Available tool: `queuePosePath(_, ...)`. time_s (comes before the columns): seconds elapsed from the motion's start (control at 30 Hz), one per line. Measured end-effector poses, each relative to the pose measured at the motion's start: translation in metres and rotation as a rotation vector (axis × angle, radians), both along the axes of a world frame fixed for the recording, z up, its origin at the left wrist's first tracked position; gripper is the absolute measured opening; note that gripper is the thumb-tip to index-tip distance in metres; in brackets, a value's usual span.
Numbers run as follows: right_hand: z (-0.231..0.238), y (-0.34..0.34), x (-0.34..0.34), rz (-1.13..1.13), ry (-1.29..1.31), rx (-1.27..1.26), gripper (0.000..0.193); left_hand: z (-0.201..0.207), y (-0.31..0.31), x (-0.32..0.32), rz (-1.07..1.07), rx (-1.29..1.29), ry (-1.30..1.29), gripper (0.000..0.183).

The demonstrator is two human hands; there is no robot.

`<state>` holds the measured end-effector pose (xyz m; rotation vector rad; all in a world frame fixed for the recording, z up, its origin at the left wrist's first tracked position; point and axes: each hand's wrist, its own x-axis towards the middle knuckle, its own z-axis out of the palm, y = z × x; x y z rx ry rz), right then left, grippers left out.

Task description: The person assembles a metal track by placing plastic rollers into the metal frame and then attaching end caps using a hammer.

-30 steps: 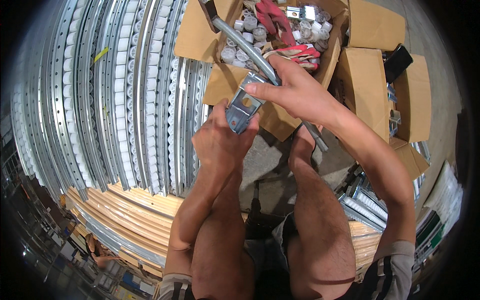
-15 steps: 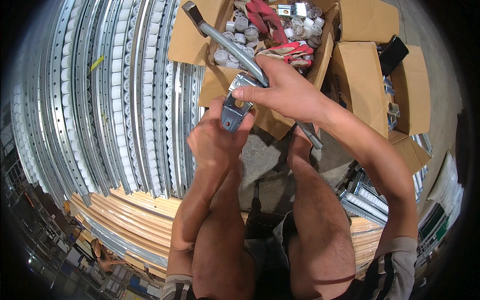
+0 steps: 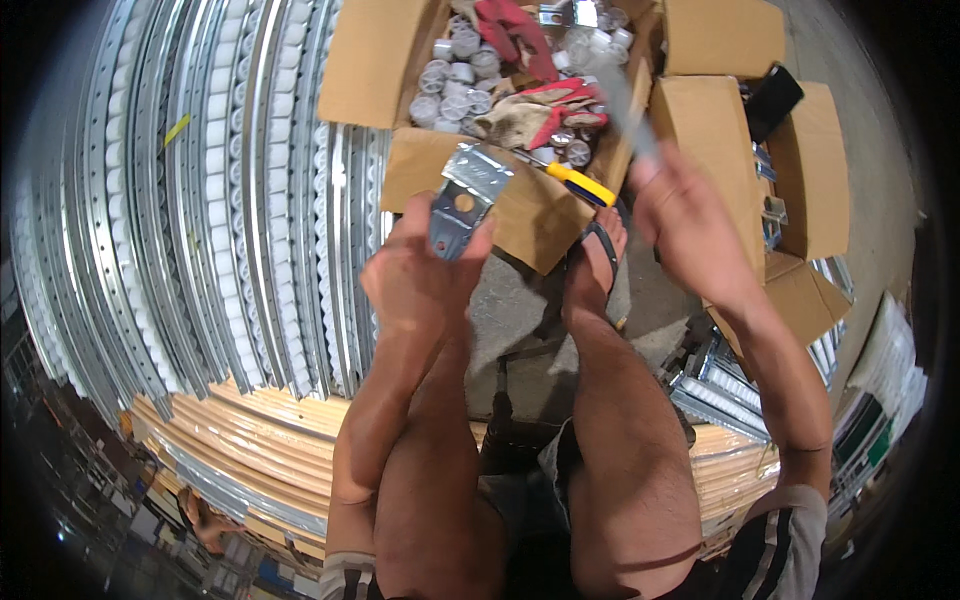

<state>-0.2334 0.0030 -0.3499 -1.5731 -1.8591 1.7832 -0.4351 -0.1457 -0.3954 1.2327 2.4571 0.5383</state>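
My left hand (image 3: 415, 275) is closed around the lower part of a bent metal bracket (image 3: 468, 195). The bracket is shiny, with a large round hole in its middle and a small one near its lower end; its upper end stands free of the fingers. To the right, my right hand (image 3: 685, 215) is raised and smeared by motion, closed on a grey metal hammer (image 3: 630, 115). The hammer's shaft is a blurred streak slanting up and left over the box, its head too blurred to make out. A screwdriver (image 3: 582, 185) with a yellow and black handle lies at the box's near edge.
An open cardboard box (image 3: 375, 60) ahead holds white plastic rollers (image 3: 455, 100) and red-and-cream gloves (image 3: 545, 110). Another box (image 3: 700, 130) at right holds metal parts, with a black phone (image 3: 775, 103) at its top. Metal roller tracks (image 3: 215, 200) fill the left side.
My right hand has left the bracket and swung right with the hammer, uncovering the screwdriver and gloves. My left hand still grips the bracket in nearly the same place.
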Motion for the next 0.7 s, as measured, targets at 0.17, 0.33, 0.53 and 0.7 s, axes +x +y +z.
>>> queuePosePath(0.17, 0.001, -0.007, 0.016, 0.079, 0.163, -0.165, 0.030, 0.002, -0.003, 0.000, 0.000, -0.027, -0.035, 0.050)
queuePosePath(0.33, -0.007, -0.010, 0.020, 0.229, 0.011, -0.085, 0.032, -0.003, -0.003, -0.001, -0.014, -0.035, -0.015, 0.050)
queuePosePath(0.53, 0.000, -0.004, 0.015, 0.042, 0.029, -0.074, 0.038, 0.001, 0.001, 0.004, -0.004, -0.020, -0.039, 0.049)
queuePosePath(0.7, -0.001, 0.004, 0.027, 0.222, 0.019, -0.152, 0.032, -0.003, -0.005, 0.000, 0.000, -0.049, -0.043, 0.050)
